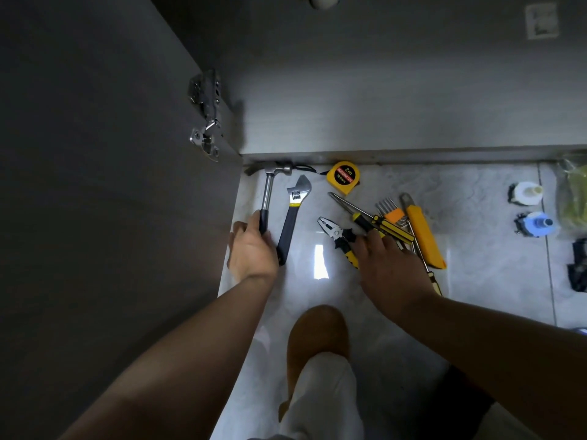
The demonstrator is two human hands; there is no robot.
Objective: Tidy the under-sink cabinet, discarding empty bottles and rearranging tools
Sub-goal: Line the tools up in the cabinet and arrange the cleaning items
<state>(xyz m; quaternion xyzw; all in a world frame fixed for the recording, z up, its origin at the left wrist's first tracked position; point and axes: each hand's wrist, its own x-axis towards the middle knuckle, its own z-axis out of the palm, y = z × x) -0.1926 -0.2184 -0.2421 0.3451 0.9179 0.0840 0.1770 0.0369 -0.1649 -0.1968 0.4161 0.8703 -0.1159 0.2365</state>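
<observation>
Tools lie on the pale tiled floor [320, 192] in front of the cabinet. My left hand [251, 249] grips the black handle of a steel hammer [270, 188] whose head points at the cabinet base. Beside it lies an adjustable wrench [292, 217]. My right hand [387, 265] reaches over the yellow-handled pliers [336, 235], fingers spread and touching them and a yellow-black screwdriver [371, 220]. A yellow tape measure [343, 177], hex keys [389, 209] and an orange utility knife [424, 236] lie around.
The open grey cabinet door [111, 185] with its hinge [206, 112] stands at the left. Two small bottles, a white one [525, 193] and a blue one [536, 223], stand at the right beside a greenish bag [575, 192]. My knee and a brown slipper [317, 331] are below.
</observation>
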